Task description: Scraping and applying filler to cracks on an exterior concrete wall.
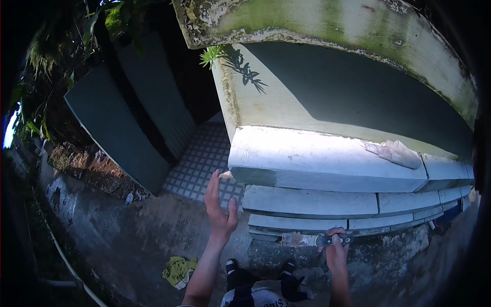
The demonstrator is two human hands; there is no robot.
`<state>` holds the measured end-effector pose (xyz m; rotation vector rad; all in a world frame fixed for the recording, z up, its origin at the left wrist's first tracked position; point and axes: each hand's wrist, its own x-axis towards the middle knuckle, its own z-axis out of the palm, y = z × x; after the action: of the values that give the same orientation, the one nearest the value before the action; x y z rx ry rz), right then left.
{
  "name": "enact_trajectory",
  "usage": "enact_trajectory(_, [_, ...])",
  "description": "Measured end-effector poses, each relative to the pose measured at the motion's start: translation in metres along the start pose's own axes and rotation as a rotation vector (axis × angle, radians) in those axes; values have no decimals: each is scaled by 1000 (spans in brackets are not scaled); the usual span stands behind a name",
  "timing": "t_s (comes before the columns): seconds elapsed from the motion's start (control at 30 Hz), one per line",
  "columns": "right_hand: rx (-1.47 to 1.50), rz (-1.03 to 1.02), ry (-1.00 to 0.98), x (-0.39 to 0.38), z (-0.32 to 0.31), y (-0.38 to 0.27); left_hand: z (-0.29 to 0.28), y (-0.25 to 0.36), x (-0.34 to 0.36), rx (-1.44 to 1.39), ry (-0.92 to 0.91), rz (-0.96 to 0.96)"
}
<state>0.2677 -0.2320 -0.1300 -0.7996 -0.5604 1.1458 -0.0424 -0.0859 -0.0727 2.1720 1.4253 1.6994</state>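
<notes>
My left hand [219, 210] is raised with its fingers stretched out and nothing in them. It is in front of the tiled floor, left of the white ledge's near corner. My right hand [336, 248] grips the dark handle of a scraper [302, 239], its flat blade pointing left. The scraper is in front of the lowest white step [296, 223]; whether the blade touches anything I cannot tell. Above, a pale, crumpled cloth or glove [396, 153] lies on the sunlit white ledge [291, 148].
A mossy concrete slab [327, 23] overhangs the pale wall. Left of it, a grey-green door panel [112, 128] stands by the checkered tile floor [197, 158]. A yellow-green cloth [179, 271] lies on the concrete ground near my feet. A pale pipe [64, 258] runs along the left.
</notes>
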Motion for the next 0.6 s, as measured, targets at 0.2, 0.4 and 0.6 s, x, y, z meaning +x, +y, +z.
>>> enact_trajectory(0.2, [9, -297, 108, -14, 52, 24, -4, -3, 66, -234, 93, 491])
enact_trajectory(0.4, [-210, -732, 192, 0, 93, 55, 7, 7, 120, -340, -97, 634])
enact_trajectory(0.6, [-424, -886, 475, -9, 123, 63, 29, 5, 119, -578, -48, 606])
